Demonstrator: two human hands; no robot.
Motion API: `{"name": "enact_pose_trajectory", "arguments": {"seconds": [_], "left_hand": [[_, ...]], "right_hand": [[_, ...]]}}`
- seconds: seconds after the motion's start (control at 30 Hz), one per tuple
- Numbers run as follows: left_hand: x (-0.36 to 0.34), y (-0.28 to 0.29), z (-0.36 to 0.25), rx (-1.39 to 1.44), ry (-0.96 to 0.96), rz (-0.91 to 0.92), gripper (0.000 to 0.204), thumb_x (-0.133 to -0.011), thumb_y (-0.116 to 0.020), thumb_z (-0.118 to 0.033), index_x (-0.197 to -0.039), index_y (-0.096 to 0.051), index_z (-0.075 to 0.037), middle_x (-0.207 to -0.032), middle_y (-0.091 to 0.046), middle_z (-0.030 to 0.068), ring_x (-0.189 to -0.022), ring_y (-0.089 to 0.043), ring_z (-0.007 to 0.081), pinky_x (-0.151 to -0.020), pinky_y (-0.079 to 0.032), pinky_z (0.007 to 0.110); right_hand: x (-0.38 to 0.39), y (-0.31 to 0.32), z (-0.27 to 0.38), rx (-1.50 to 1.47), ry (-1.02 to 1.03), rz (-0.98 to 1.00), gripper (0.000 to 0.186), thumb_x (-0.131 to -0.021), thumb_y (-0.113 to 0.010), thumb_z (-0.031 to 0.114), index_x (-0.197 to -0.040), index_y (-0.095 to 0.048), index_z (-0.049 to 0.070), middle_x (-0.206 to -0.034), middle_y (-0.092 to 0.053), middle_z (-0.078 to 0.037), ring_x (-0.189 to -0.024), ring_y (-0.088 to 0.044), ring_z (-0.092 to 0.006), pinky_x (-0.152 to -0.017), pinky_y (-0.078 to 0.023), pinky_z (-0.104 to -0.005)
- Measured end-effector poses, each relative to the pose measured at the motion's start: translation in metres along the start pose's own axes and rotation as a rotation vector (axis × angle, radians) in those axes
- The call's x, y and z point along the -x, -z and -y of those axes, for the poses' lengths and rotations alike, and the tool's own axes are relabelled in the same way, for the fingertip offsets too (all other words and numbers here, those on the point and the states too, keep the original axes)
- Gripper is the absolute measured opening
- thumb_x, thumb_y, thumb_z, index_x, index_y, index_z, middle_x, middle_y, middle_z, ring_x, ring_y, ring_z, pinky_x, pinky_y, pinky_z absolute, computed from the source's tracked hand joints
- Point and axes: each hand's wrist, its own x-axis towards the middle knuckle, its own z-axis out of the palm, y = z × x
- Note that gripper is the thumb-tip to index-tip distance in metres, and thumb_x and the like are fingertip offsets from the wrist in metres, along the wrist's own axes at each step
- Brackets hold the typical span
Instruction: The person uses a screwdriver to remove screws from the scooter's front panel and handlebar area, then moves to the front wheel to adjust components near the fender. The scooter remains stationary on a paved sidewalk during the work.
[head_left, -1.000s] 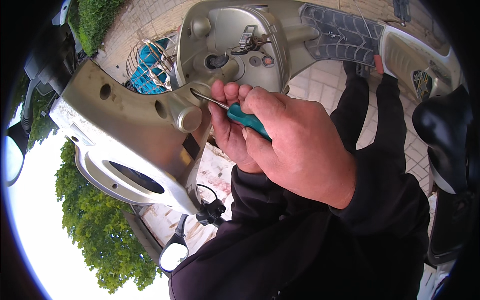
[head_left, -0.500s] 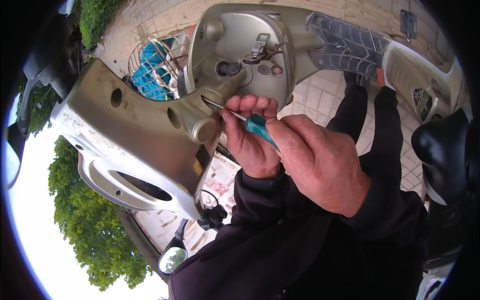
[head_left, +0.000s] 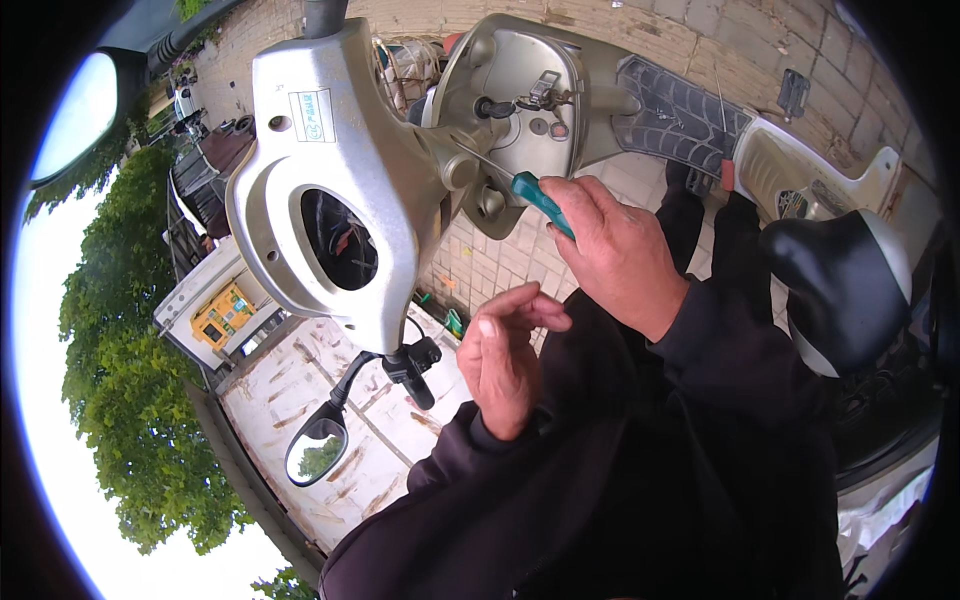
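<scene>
A screwdriver with a green handle (head_left: 540,203) is gripped in my right hand (head_left: 628,262). Its thin metal shaft slants up and left to the scooter's handlebar cover (head_left: 385,125), just above a round boss (head_left: 458,169). I cannot tell whether the tip sits in a hole there. My left hand (head_left: 507,352) is in the air below the screwdriver, touching neither it nor the scooter. Its fingers are loosely bent and apart, with nothing in them. The cover is silvery gold, with a large oval opening (head_left: 340,240) in its face.
Beyond the cover, a key (head_left: 490,108) sits in the scooter's front panel, with a bunch of keys (head_left: 546,92) hanging beside it. A ribbed footboard (head_left: 675,105) runs right towards a black seat (head_left: 845,290). A mirror (head_left: 318,452) juts out at lower left.
My left hand has come off the screwdriver shaft and dropped lower. The handlebar cover appears turned, showing more of its face and oval opening. My right hand still grips the screwdriver.
</scene>
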Motion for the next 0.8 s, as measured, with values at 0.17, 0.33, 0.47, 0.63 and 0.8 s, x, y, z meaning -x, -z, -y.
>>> {"name": "enact_pose_trajectory", "arguments": {"seconds": [0.17,0.33,0.47,0.63,0.8], "left_hand": [[0.043,0.049,-0.156,-0.276,-0.565,0.526,0.074,-0.106,-0.041,-0.060,-0.107,-0.070,0.009,-0.074,-0.070,0.0176,-0.054,-0.071,0.0255,-0.044,-0.056,0.030],[0.019,0.105,-0.311,-0.512,-0.625,0.328,0.069,-0.106,-0.041,-0.063,-0.113,-0.072,-0.002,-0.063,-0.057,0.0033,-0.044,-0.045,0.0078,-0.050,-0.031,0.022],[-0.102,0.151,-0.333,-0.766,-0.246,0.150,0.065,-0.111,-0.039,-0.051,-0.136,-0.057,0.006,-0.100,-0.065,0.0076,-0.081,-0.058,0.0127,-0.071,-0.048,0.028],[-0.273,0.192,-0.230,-0.938,0.300,0.331,0.060,-0.112,-0.038,-0.045,-0.135,-0.058,0.006,-0.117,-0.069,0.0115,-0.103,-0.066,0.0144,-0.092,-0.052,0.030],[-0.346,0.200,-0.152,-0.926,0.604,0.810,0.058,-0.110,-0.042,-0.044,-0.137,-0.056,0.006,-0.118,-0.069,0.0123,-0.104,-0.067,0.0150,-0.093,-0.053,0.031]], "right_hand": [[0.001,0.001,0.004,-0.001,-0.064,0.052,0.047,-0.085,-0.075,0.007,-0.127,-0.054,0.008,-0.105,-0.064,-0.013,-0.080,-0.068,-0.0356,-0.066,-0.055,-0.0414],[-0.001,0.003,-0.002,-0.030,-0.068,0.071,0.045,-0.087,-0.075,0.009,-0.126,-0.053,0.007,-0.105,-0.064,-0.014,-0.081,-0.068,-0.0360,-0.066,-0.054,-0.0426],[-0.003,0.005,-0.012,0.003,-0.056,0.091,0.045,-0.087,-0.075,0.010,-0.126,-0.053,0.007,-0.105,-0.065,-0.014,-0.082,-0.068,-0.0365,-0.067,-0.054,-0.0429],[-0.006,0.006,-0.017,-0.106,-0.087,0.102,0.047,-0.086,-0.075,0.007,-0.127,-0.053,0.005,-0.109,-0.067,-0.016,-0.088,-0.069,-0.0373,-0.071,-0.055,-0.0423],[-0.012,0.010,-0.019,-0.160,-0.150,0.126,0.050,-0.084,-0.076,0.003,-0.128,-0.053,0.003,-0.111,-0.068,-0.017,-0.091,-0.070,-0.0383,-0.073,-0.056,-0.0424]]}}
